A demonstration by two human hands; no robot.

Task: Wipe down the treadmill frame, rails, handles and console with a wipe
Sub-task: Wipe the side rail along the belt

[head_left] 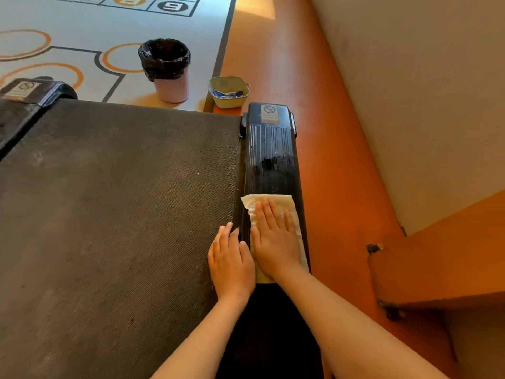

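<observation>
A white wipe (278, 201) lies spread across the black ribbed side rail (269, 157) of the treadmill, right of the dark grey running belt (117, 203). My right hand (274, 239) presses flat on the wipe with straight fingers. Beside it, my left hand (231, 262) rests flat at the belt's right edge, its thumb touching the rail. The rail's far end cap (269, 114) carries a grey warning sticker. The left rail's end cap (30, 90) shows at the far left.
A pink bin with a black liner (166, 69) stands on the patterned mat beyond the belt. A green tub (229, 91) holding blue packets sits by the rail's end. An orange floor strip (338, 170) and a beige wall (426, 110) run along the right; an orange step (442, 269) juts out.
</observation>
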